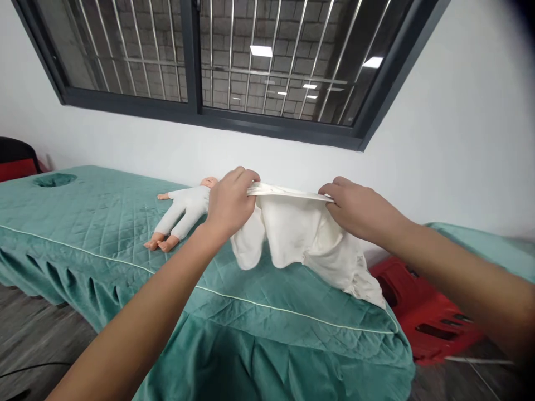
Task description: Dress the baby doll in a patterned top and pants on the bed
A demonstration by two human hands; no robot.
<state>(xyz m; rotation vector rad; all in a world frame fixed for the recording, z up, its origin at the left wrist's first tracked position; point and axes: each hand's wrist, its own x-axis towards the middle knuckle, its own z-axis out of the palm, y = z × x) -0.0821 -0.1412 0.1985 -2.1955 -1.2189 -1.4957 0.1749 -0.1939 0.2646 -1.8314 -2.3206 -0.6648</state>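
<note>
A white cloth garment (pixel 290 228) is stretched between my two hands above the green bed, its upper edge pulled nearly straight. My left hand (pixel 234 200) pinches one end of that edge, and my right hand (pixel 355 206) grips the other end. Below, the fabric hangs in folds, and its right part trails over the bed cover. What exact kind of garment it is, I cannot tell. Just left of my left hand lies a baby doll (pixel 188 206) in a white suit, on its back with its bare feet toward me. My left hand partly hides its head area.
The massage bed (pixel 104 223) has a quilted green cover, a face hole (pixel 55 180) at its far left and a skirt. A red plastic stool (pixel 426 312) stands on the right. Behind are a white wall and a barred window (pixel 267 55). A black and red chair (pixel 17 159) is at far left.
</note>
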